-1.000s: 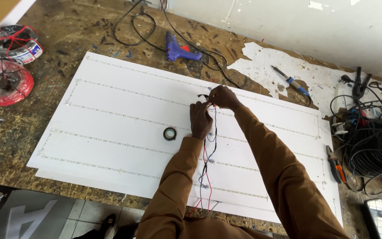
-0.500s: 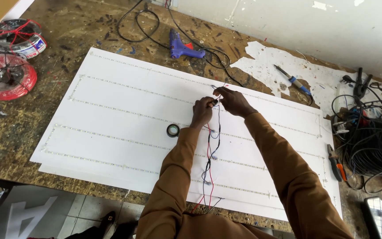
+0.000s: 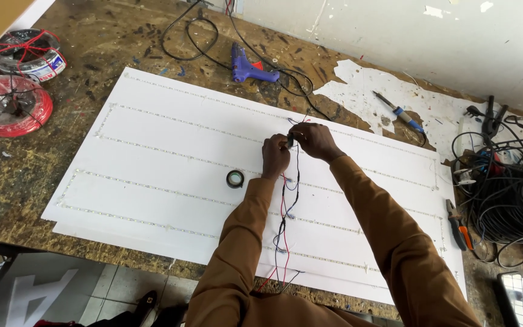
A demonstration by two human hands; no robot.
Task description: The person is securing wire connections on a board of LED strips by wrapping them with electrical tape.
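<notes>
A large white board (image 3: 171, 157) with several rows of thin light strips lies on the workbench. Over its middle, my left hand (image 3: 275, 156) and my right hand (image 3: 313, 140) meet and pinch a bundle of thin red and black wires (image 3: 286, 209). The bundle hangs from my fingers down across the board toward my body. Both hands grip the bundle's top end, where a small dark piece sits between the fingers. A roll of black tape (image 3: 235, 178) lies flat on the board just left of my left hand.
A blue glue gun (image 3: 249, 68) and black cable lie behind the board. A soldering iron (image 3: 398, 111) rests at the back right. Tangled black cables (image 3: 506, 181) and orange-handled pliers (image 3: 458, 225) are at right. Red wire spool (image 3: 8, 105) and another spool (image 3: 28, 53) sit far left.
The view has shifted a little. My hands stay together at the top of the wire bundle, with only small finger movements there.
</notes>
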